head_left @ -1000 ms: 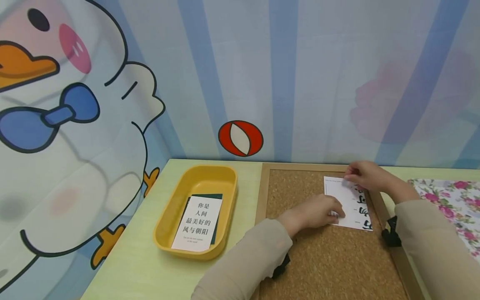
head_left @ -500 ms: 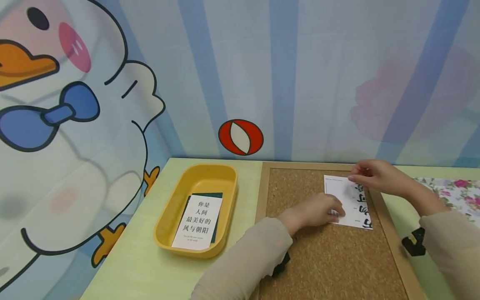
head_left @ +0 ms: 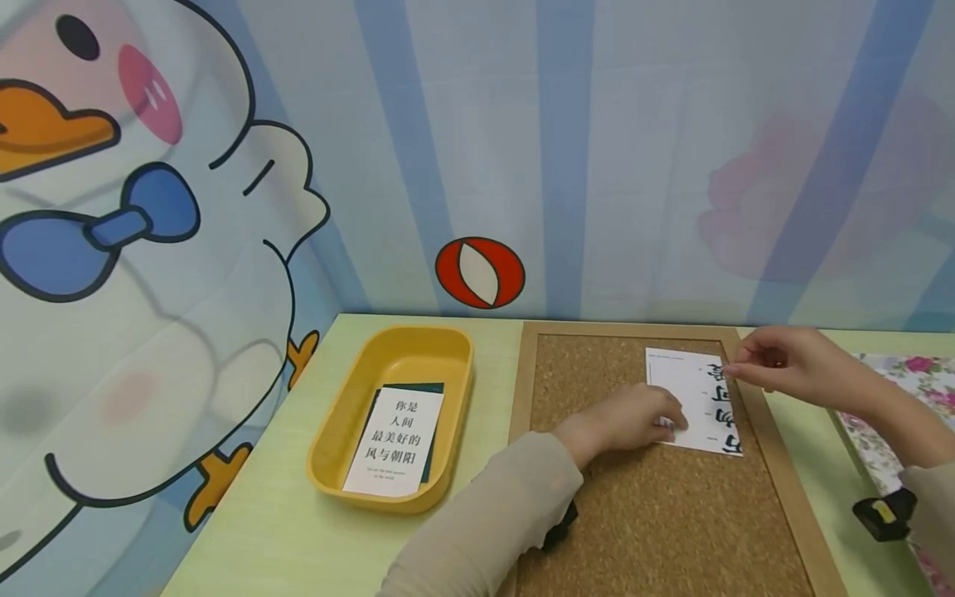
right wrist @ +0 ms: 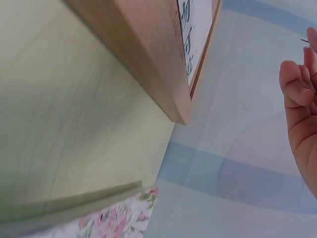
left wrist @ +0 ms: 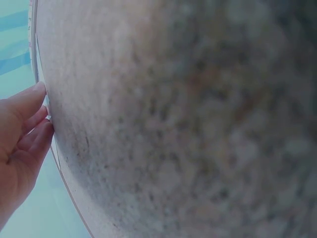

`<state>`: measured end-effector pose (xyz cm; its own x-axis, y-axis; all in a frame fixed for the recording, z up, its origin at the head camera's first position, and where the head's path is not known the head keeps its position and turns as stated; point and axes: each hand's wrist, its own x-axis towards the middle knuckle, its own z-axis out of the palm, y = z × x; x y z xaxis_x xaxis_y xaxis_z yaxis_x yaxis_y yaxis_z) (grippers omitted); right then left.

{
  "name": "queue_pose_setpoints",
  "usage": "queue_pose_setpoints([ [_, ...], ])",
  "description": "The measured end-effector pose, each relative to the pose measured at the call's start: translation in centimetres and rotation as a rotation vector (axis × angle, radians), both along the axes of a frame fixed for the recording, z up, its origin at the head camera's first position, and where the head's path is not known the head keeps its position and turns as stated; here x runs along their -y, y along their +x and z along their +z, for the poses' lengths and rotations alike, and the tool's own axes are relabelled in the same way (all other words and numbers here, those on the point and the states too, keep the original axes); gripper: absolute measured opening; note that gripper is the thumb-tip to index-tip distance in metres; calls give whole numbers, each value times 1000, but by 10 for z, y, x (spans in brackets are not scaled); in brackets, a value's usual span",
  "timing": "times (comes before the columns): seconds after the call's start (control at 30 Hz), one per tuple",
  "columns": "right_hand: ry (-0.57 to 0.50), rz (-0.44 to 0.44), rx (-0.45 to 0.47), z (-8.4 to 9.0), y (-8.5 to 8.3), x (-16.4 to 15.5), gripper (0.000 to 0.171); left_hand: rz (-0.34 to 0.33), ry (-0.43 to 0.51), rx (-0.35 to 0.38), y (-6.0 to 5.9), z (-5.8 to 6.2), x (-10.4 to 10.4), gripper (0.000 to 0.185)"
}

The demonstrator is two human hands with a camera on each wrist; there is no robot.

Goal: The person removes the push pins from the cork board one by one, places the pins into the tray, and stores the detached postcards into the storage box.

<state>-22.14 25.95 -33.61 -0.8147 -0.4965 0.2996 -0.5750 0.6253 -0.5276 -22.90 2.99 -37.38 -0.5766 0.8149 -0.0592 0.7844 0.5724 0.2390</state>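
A white card point(head_left: 682, 377) with black Chinese characters along its right side lies near the upper right corner of a wood-framed cork board point(head_left: 634, 514). My left hand point(head_left: 627, 417) rests on the card's lower left part, fingertips down; in the left wrist view its fingers point(left wrist: 42, 134) meet the board's surface. Just right of the card's upper right edge, over the frame, is my right hand point(head_left: 798, 365). Thumb and fingers pinch a pin there, its thin dark point point(right wrist: 304, 40) showing in the right wrist view; the rest of it is hidden.
A yellow tray point(head_left: 317, 464) left of the board holds a white printed card point(head_left: 395, 444) over a dark green one. On the right lies a flat floral-patterned thing point(head_left: 913, 385). A cartoon-printed backdrop point(head_left: 634, 166) stands behind the table.
My right hand has moved right, off the card's top right area, and more of the characters show. The left hand and the card have stayed in place.
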Motion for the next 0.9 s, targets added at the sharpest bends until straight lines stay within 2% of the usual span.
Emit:
queue_pose_setpoints([
  [0.17, -9, -10, -63, -3, 7, -12, 11, -5, 3, -2, 1, 1, 1, 26],
  [0.3, 5, -68, -93, -6, 13, -21, 13, -12, 3, -5, 2, 1, 0, 26],
  [0.53, -31, -121, -48, -11, 22, -41, 10, -7, -16, -6, 3, 0, 0, 26],
  [0.73, -33, -183, -47, -34, 17, -73, 12, 8, -20, 6, 4, 0, -1, 26],
  [0.77, -21, -205, -45, -34, 19, -75, 11, 11, -22, 7, 4, 0, -1, 26],
  [0.83, 1, -268, -47, -51, 13, -94, 12, 16, -25, 7, 5, 0, -1, 26],
  [0.9, 10, -308, -40, -54, 15, -101, 10, 17, -24, 8, 6, 0, -1, 27],
])
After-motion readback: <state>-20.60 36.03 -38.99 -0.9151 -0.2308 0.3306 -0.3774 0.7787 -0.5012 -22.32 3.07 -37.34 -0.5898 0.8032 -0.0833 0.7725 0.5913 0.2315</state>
